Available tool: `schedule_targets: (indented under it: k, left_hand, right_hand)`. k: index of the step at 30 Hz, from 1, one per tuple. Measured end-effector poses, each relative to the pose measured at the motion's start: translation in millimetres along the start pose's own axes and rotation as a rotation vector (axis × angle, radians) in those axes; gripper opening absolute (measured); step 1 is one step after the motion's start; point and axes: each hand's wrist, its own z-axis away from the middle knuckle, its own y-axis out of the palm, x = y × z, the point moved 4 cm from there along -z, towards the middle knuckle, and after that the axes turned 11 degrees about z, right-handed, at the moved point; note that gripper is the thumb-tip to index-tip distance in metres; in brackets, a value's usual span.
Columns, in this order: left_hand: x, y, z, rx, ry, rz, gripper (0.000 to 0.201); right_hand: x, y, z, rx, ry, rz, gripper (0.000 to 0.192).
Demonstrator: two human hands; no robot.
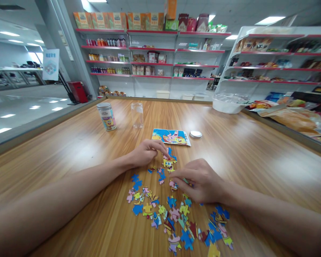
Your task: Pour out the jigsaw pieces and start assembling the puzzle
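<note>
Several loose cartoon puzzle pieces lie scattered on the wooden table in front of me. A small joined cluster of pieces sits just beyond them. My left hand rests on the table with its fingertips pinching the top of that cluster. My right hand lies curled beside it, fingertips closed on a small piece next to the cluster. A printed reference picture lies flat farther back.
A labelled jar and a clear empty jar stand at the back left, a round metal lid beside the picture. A white bowl and snack bags sit at the right. Store shelves stand behind.
</note>
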Motion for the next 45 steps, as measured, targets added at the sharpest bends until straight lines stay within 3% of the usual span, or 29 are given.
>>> schedule_targets:
  k: [3,5,7,10,14,18,30,45]
  left_hand:
    - [13,-14.1,1,-0.194,-0.247,0.268,0.030]
    - [19,-21.2,2,-0.234,-0.358,0.383,0.023]
    - [21,-25.6,2,-0.177,-0.408,0.390,0.021]
    - [15,-25.3,2,0.018,-0.456,0.212,0.024]
    - [3,-16.3,1,0.220,-0.385,-0.014,0.018]
    - [5,-6.9,4,0.302,-0.389,0.041,0.013]
    - [11,-6.3,1,0.247,-0.271,-0.011,0.016]
    - [15,-6.5,1,0.169,-0.210,-0.098,0.016]
  right_hand:
    - [-9,-3,0,-0.081,0.116,0.065,0.016]
    - [-16,-4,1,-0.097,0.204,0.087,0.018]
    - [-25,-4,3,-0.107,0.291,0.079,0.020]
    - [-36,-3,6,-0.110,0.384,0.034,0.022]
    - [-42,-1,8,-0.087,0.452,-0.017,0.022]
    - [-40,0,8,-0.053,0.441,-0.044,0.020]
    - [-32,2,5,0.053,0.346,-0.077,0.018]
    - [-36,0,7,-0.006,0.358,-0.075,0.016]
